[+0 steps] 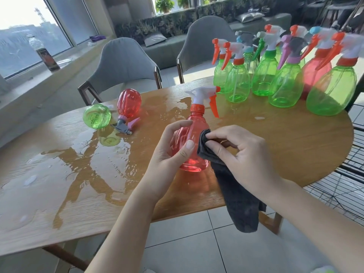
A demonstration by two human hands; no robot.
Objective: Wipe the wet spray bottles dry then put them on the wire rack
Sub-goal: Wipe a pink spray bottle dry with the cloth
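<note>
Nearest the camera, above the table's front edge, the left hand (173,148) grips a red spray bottle (194,134) upright, fingers and thumb curled round its body, while the right hand (242,152) pinches a dark grey cloth (236,196) against the bottle's side, the rest of the cloth hanging past the wooden table (295,146). Further back on the left, water (82,166) pools across the tabletop, where a green bottle (97,116) and a red bottle (129,104) lie on their sides, just beside each other. At the far right stands a cluster of upright bottles (283,75), mostly green. A black wire rack (350,174) sits just beyond the table's right edge.
</note>
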